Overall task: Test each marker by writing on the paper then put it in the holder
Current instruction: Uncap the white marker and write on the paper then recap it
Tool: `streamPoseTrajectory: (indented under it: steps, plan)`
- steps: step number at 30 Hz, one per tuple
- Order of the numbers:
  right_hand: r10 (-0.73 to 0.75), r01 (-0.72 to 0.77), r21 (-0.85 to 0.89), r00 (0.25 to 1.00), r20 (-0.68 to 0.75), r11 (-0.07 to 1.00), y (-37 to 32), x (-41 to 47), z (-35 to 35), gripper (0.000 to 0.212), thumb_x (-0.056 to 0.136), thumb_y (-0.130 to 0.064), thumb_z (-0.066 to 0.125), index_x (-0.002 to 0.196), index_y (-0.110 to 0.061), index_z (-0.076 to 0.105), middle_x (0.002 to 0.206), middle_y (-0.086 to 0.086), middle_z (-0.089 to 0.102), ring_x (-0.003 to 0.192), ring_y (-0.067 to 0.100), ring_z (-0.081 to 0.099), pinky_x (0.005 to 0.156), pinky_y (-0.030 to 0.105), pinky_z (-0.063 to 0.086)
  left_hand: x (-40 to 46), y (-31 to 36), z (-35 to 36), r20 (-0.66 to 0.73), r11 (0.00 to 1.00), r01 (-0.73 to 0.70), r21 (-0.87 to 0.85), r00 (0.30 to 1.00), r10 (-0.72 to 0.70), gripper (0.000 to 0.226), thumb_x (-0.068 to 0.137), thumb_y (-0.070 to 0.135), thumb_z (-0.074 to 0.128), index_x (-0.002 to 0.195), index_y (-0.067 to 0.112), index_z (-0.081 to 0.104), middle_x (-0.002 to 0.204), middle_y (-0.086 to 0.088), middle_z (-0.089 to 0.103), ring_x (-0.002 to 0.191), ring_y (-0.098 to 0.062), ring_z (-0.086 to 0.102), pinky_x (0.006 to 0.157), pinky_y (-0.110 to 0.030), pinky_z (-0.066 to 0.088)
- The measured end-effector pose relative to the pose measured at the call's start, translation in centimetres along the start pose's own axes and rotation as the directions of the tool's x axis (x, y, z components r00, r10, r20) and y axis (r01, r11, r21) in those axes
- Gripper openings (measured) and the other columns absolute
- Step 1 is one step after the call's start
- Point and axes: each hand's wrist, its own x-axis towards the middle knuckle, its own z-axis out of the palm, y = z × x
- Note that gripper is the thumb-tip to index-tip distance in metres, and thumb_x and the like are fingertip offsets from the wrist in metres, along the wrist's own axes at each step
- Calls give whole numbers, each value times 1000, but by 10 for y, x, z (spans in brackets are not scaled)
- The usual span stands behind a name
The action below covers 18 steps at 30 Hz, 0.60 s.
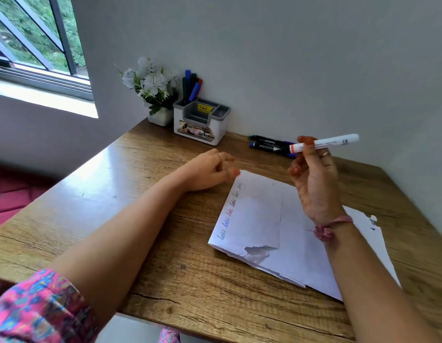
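Observation:
My right hand [314,177] is raised above the paper and grips a white marker [333,142] with an orange band, held level with its black tip end pointing left. The white paper [264,219] lies on the wooden desk, with several small written words in blue, red and dark ink along its left edge. My left hand [207,169] rests on the desk with loosely curled fingers, its thumb touching the paper's top left corner. The white and grey holder [201,122] stands by the wall with several markers [191,87] upright in its back left compartment. Two more markers [269,143] lie by the wall.
A small white pot of white flowers [153,87] stands just left of the holder in the corner. The paper's near edge is torn [256,251]. The desk's left edge drops toward a pink quilted surface [9,196]. A window is at the upper left.

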Motion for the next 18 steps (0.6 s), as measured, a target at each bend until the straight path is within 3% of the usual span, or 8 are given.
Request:
streamPoseTrajectory:
  steps: [2,4,8,11,15,18]
  plan:
    - [11,-11,-8,1000,-18,1000,0,-1,-2,12,85,-23,60,86,-20,71,68,-9,62,58,4,45,55,13,41,3,-1,3,147,969,-46,241,989,11,67,81,67,48,138,33,41,118,-2,43,111,-17,46,99,-39,38]
    - [-14,15,-90,1000,13,996,0,-3,-2,12,86,-17,62,81,-22,71,70,-8,64,60,5,46,56,15,42,3,0,3,239,940,-89,329,971,9,75,75,74,47,140,39,37,124,0,34,119,-17,34,106,-42,26]
    - [-23,102,-436,983,184,894,-1,-1,-3,16,84,-3,63,77,-16,67,65,-6,65,54,7,50,51,18,44,1,-2,0,280,952,-83,294,960,-3,82,67,78,52,140,47,31,123,3,25,124,-18,24,110,-43,17]
    - [188,63,-648,932,311,759,-1,12,-5,13,86,-5,63,84,-17,67,66,2,67,56,15,61,54,23,51,1,1,-2,295,953,-74,294,955,-17,87,66,77,56,142,46,29,122,5,22,126,-20,22,109,-42,17]
    - [419,-84,-697,847,326,712,3,37,-3,10,87,-4,60,93,-10,66,82,12,70,73,21,69,70,28,59,2,1,-1,294,953,-51,298,955,-41,94,65,76,58,145,40,26,132,3,23,129,-22,20,111,-43,16]
    - [445,-80,-699,821,358,710,15,52,2,12,87,-1,59,93,-11,63,79,10,66,70,15,67,71,27,59,2,2,-2,291,952,-43,304,955,-50,96,65,76,59,146,32,29,134,2,22,128,-21,20,111,-42,16]
